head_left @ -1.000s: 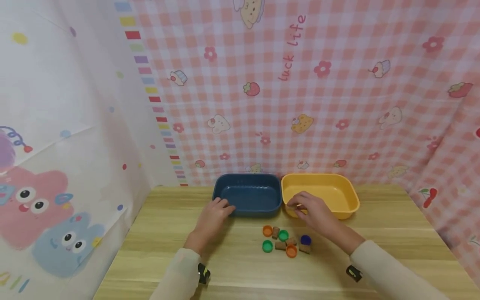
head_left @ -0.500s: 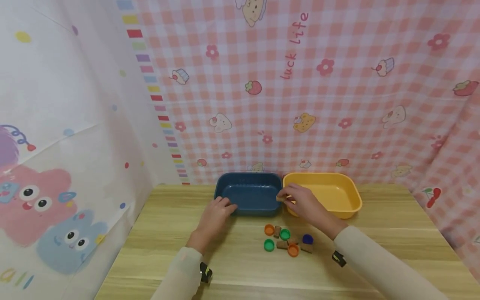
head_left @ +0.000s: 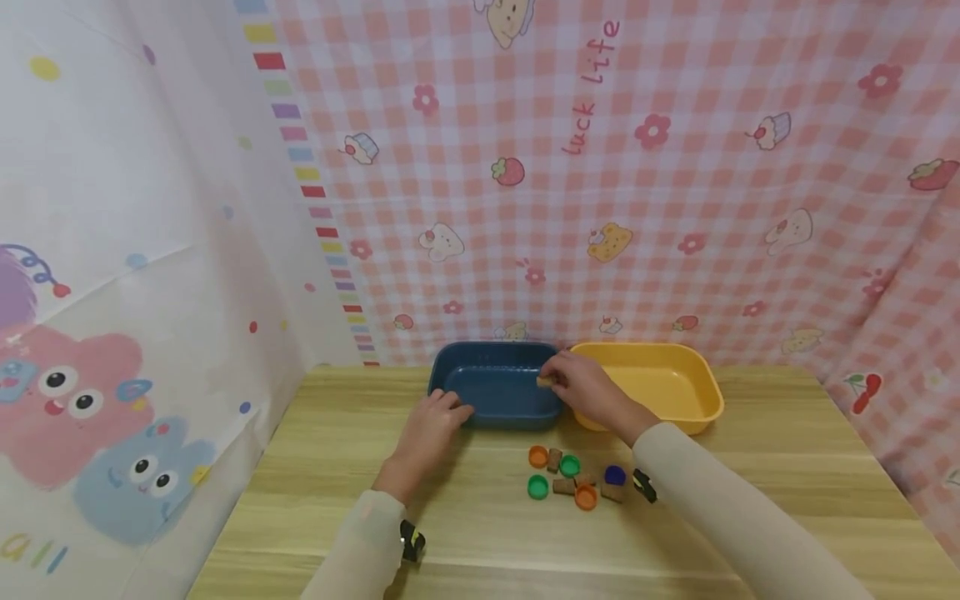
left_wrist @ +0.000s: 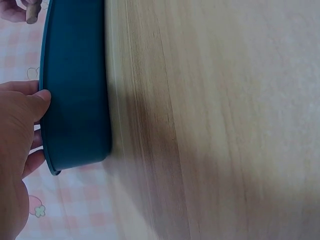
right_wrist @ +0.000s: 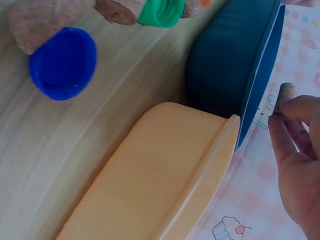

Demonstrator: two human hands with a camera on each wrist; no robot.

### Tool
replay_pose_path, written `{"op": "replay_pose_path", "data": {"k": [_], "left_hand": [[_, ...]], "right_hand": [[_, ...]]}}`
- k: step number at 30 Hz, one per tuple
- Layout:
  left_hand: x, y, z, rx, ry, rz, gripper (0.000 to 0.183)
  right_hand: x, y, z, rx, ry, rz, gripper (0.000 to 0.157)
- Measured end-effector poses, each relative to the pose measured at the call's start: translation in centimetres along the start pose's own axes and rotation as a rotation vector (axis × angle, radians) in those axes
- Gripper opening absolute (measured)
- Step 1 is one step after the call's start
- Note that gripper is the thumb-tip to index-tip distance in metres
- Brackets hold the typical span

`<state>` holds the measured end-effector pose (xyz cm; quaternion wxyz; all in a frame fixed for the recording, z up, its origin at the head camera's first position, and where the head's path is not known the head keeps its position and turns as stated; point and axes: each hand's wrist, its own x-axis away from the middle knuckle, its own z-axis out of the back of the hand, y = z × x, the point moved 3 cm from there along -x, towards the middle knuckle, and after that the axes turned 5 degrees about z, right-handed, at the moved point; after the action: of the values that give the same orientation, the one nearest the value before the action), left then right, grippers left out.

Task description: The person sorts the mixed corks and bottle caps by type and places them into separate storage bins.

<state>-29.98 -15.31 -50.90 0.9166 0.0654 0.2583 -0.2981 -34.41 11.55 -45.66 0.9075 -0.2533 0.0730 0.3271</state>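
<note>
Between thumb and fingers, my right hand (head_left: 592,390) pinches a cork (right_wrist: 285,96) above the right end of the dark blue basin (head_left: 502,417). At that basin's front left, my left hand (head_left: 429,429) grips the rim; the left wrist view has the thumb (left_wrist: 43,95) on the outer wall and the other fingers over the rim. Several more corks (head_left: 564,487) lie on the table in front, mixed with bottle caps: green caps (head_left: 537,487), orange caps (head_left: 586,497) and a blue cap (head_left: 615,475). Some of these overlap or touch.
A yellow basin (head_left: 708,408) stands right beside the blue one, partly behind my right forearm. Both are near the back edge of the wooden table (head_left: 510,554). A pink checked cloth (head_left: 480,208) hangs behind, and a white printed cloth (head_left: 172,333) on the left.
My right hand has moved left with the cork, from the yellow basin's front left corner to over the blue basin. The left hand stays at the blue rim.
</note>
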Motion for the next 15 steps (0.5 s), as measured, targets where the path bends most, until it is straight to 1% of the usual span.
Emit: {"op": "replay_pose_path", "data": {"k": [4, 7, 15], "left_hand": [[-0.1, 0.0, 0.1, 0.006, -0.006, 0.004, 0.029], [-0.1, 0.0, 0.2, 0.007, -0.010, 0.003, 0.030], [0.0, 0.2, 0.5, 0.004, -0.012, -0.004, 0.029]], "right_hand": [[-1.0, 0.1, 0.1, 0.031, -0.036, 0.016, 0.017], [-1.5, 0.4, 0.0, 0.039, -0.064, 0.006, 0.018], [-2.9, 0.9, -0.8, 0.070, -0.116, -0.008, 0.013]]}}
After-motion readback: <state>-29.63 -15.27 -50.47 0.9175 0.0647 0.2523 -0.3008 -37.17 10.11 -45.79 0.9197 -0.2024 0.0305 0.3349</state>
